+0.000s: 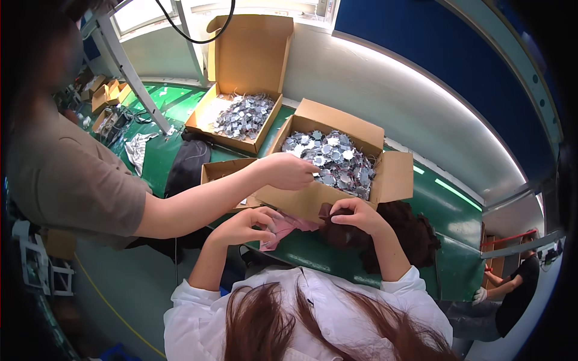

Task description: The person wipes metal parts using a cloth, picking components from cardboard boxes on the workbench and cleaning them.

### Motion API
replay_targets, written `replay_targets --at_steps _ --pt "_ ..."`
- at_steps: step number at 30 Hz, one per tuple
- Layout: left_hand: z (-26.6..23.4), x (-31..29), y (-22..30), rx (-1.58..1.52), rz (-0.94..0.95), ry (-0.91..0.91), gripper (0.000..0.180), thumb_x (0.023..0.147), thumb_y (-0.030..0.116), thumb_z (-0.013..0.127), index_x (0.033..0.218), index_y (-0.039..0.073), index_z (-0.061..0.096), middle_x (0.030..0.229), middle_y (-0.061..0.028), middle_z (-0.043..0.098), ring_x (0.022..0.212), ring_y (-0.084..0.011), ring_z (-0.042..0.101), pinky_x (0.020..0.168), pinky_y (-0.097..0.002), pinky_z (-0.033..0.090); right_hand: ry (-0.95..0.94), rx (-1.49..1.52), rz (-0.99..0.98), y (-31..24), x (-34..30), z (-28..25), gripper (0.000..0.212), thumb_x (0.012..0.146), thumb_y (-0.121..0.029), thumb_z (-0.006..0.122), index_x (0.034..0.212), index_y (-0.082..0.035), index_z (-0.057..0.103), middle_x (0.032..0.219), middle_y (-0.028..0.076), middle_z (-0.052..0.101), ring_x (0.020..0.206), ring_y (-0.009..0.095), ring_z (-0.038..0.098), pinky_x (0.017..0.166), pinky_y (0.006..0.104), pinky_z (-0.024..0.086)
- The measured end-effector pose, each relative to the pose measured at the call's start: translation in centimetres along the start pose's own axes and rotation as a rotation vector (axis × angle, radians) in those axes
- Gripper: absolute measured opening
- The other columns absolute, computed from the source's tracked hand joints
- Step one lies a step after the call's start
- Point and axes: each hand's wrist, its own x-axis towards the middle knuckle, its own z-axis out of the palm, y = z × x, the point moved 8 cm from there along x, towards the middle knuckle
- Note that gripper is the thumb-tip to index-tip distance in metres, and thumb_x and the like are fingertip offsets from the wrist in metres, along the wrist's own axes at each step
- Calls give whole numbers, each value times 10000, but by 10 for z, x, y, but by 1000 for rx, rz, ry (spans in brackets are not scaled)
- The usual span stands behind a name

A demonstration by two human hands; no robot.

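Observation:
My left hand (241,227) is curled over the green table's near edge, beside a pink cloth or bag (288,227). A small greyish bit shows at its fingertips, too small to name. Thumb and fingers of my right hand (361,216) close on a fold of dark brown cloth (346,236) in front of an open cardboard box (301,201). That box holds a heap of small silvery, cog-edged pieces (328,153) with thin wires. Another person's hand (290,171) reaches in from the left over the box's near edge, its fingertips at the pieces.
Behind stands a second open carton (253,144) with similar pieces. A smaller carton (211,171) lies under the other person's forearm, near a black bag (191,157). More dark brown cloth (400,234) is heaped on the green table (454,246). Another person (512,283) is at far right.

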Motion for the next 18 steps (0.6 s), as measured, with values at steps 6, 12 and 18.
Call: replay_targets --at_steps 6,12,18 --pt "-32 -30 -93 488 -463 136 154 626 122 642 729 10 624 1053 -175 522 987 -235 516 808 -293 411 156 254 166 60 5 8 120 781 -136 587 815 -21 598 734 -14 563 674 39 498 621 186 402" --pt "-49 -24 -109 589 -443 233 132 625 135 644 727 51 642 806 -161 615 1175 -308 366 947 -346 329 236 333 219 74 4 5 123 788 -147 586 811 -26 599 743 -12 569 682 47 507 617 189 403" --pt "-49 -17 -106 427 -415 160 134 651 113 624 738 11 627 815 -150 614 1024 -270 512 851 -314 389 247 311 227 64 -6 11 136 748 -85 581 863 -14 565 771 8 560 705 74 511 664 207 420"
